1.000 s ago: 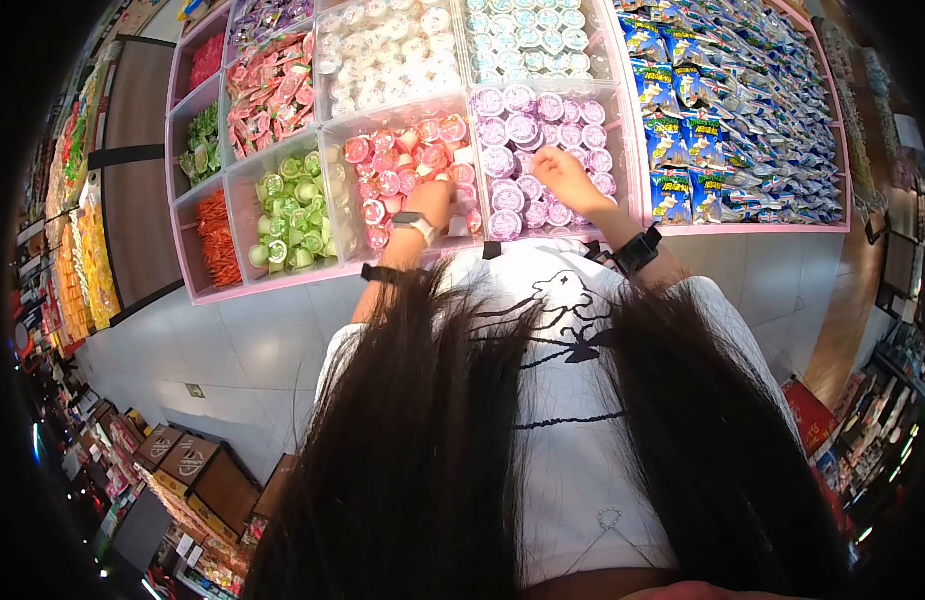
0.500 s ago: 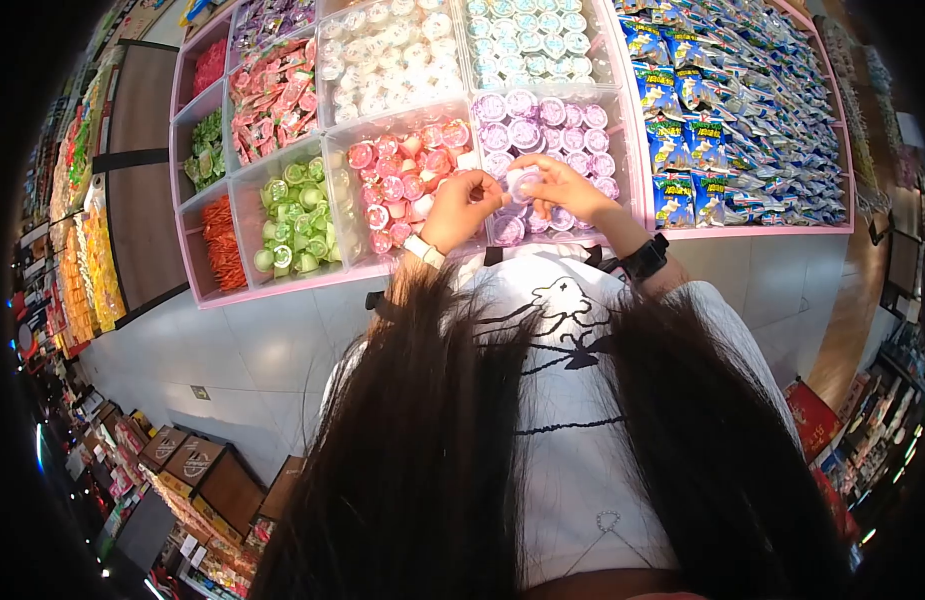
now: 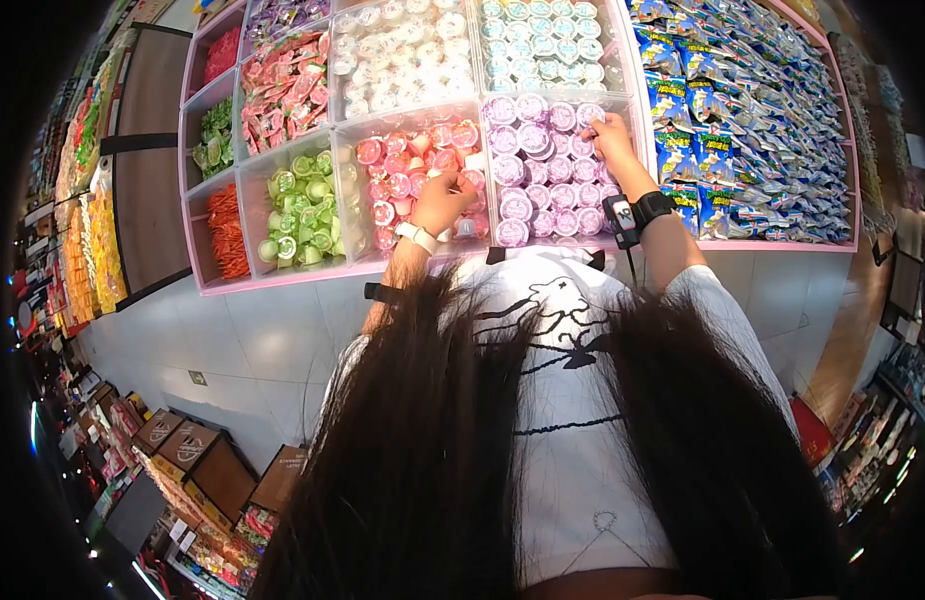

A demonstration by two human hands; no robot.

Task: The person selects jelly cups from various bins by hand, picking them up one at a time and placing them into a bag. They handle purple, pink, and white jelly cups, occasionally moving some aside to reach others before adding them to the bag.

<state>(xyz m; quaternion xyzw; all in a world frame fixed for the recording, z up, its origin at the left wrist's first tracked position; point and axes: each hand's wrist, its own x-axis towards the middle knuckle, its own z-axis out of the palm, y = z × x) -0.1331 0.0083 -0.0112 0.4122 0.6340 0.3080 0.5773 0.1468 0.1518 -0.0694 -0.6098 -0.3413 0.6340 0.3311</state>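
Note:
My left hand (image 3: 443,203) hovers over the right side of the compartment of red and pink jelly cups (image 3: 391,180), its fingers curled together; what they hold, if anything, is hidden. At the upper right of the neighbouring compartment, my right hand (image 3: 611,140) has its fingertips closed on a purple-lidded cup (image 3: 590,115). Below and left of that hand, other purple-lidded cups (image 3: 535,170) lie in rows, some stacked on others.
Green cups (image 3: 305,212) fill the compartment to the left. White cups (image 3: 403,50) and light-blue-lidded cups (image 3: 543,45) lie farther back. Blue packets (image 3: 763,140) fill the right-hand bin. A pink rim (image 3: 313,273) edges the display in front.
My hands have moved apart. The right went up and right with a purple cup to the compartment's far corner; the left shifted slightly left over the red cups.

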